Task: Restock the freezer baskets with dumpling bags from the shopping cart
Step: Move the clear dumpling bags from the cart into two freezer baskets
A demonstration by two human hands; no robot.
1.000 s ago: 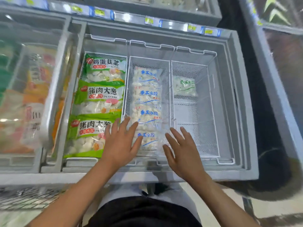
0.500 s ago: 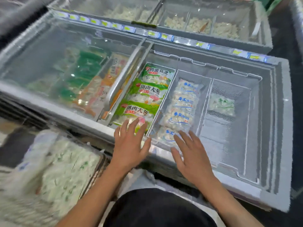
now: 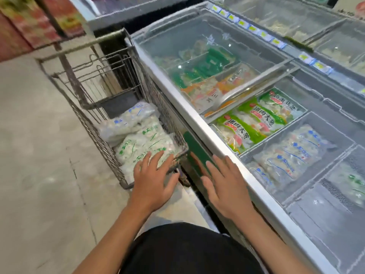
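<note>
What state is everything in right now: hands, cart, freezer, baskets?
Left hand: open, over the cart's bags.
Right hand: open, empty.
Shopping cart: holds dumpling bags.
Freezer lid: slid aside.
Middle basket: filled with blue-print bags.
Far-right basket: mostly bare.

grey concrete floor [image 3: 39, 155]; red cartons [image 3: 29, 20] far left; yellow price tags [image 3: 254, 29] along back freezer

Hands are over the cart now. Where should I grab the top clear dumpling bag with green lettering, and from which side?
Take the clear dumpling bag with green lettering by its two side edges, coming straight down from above. It lies flat on top of the pile in the wire shopping cart, whose walls block side access. The open left hand hovers over its near end; the open right hand would need to come left.
</note>
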